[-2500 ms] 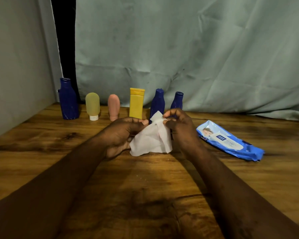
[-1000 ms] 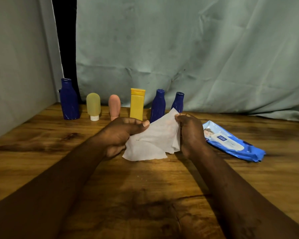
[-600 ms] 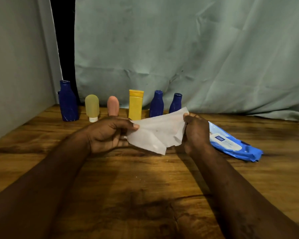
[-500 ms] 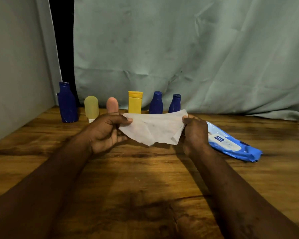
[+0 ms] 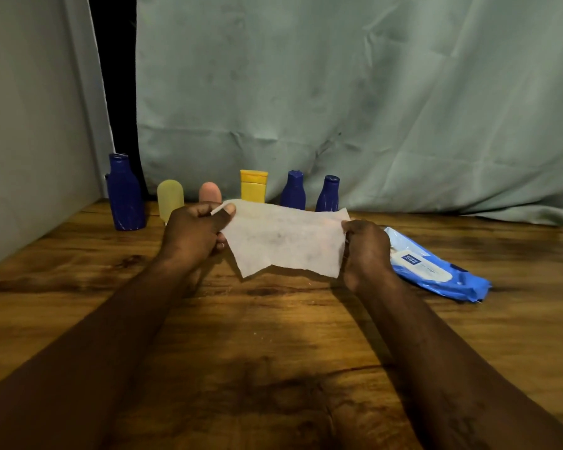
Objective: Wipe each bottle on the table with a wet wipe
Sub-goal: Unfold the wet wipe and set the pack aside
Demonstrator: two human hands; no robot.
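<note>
A white wet wipe (image 5: 285,241) hangs spread out flat between my two hands above the table. My left hand (image 5: 192,237) pinches its upper left corner and my right hand (image 5: 366,251) pinches its right edge. Behind the wipe a row of bottles stands upright at the back of the table: a tall dark blue bottle (image 5: 124,193), a pale yellow tube (image 5: 170,199), a pink tube (image 5: 210,192), a yellow bottle (image 5: 253,186) and two small dark blue bottles (image 5: 293,190) (image 5: 328,193). The wipe hides the lower parts of the middle ones.
A blue pack of wet wipes (image 5: 433,271) lies flat on the wooden table (image 5: 273,336) right of my right hand. A pale green curtain (image 5: 371,108) hangs behind the bottles and a wall (image 5: 30,125) closes the left side.
My hands have drawn apart and risen, pulling the crumpled wipe open into a flat sheet. The view has tilted slightly, so the bottles sit lower behind the wipe.
</note>
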